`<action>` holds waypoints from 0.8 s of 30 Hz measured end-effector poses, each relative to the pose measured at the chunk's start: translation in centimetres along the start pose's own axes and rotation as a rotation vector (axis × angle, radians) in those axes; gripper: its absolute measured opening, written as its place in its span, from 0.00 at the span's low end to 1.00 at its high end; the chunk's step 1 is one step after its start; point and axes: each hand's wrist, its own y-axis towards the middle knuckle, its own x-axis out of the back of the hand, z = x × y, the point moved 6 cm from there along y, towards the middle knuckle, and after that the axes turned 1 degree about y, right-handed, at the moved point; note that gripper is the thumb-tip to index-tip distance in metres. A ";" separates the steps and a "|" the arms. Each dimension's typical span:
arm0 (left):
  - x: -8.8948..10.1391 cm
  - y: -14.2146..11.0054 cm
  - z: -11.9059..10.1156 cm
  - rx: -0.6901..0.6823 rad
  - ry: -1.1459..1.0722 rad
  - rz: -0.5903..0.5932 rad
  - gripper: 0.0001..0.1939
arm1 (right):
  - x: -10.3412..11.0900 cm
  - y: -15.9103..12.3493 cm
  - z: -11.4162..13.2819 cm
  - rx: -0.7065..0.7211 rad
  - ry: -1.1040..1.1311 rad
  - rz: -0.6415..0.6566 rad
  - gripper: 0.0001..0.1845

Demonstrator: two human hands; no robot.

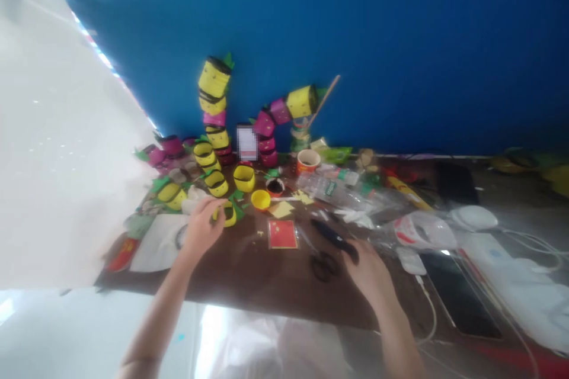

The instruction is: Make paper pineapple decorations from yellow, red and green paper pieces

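My left hand [202, 226] reaches over the brown table [253, 275] and closes on a small yellow ring-shaped paper cup [229, 213] with green leaf bits. My right hand [367, 269] lies lower right, its fingers on a black tool [333, 237] beside black scissors [323, 265]. A red square card [283, 234] lies between the hands. Behind them stand stacks of yellow and pink paper cups [213, 103], some leaning against the blue wall. The picture is blurred.
Clear plastic bottles [338, 189] and wrappers lie at the right. A dark phone [457, 293] with white cable, white cloth [524, 284] and a white sheet [155, 243] at the left edge crowd the table. A roll of tape [308, 160] stands near the wall.
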 end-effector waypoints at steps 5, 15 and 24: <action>3.7 -2.0 4.8 0.180 0.210 0.043 0.13 | -0.6 0.6 0.4 0.074 -0.035 -0.048 0.12; -0.2 -9.1 8.7 0.112 0.408 0.520 0.10 | -1.5 1.3 0.5 0.182 -0.107 -0.099 0.13; 5.8 -9.9 3.7 0.255 0.175 0.317 0.10 | -0.2 -0.5 0.9 0.195 -0.041 -0.238 0.15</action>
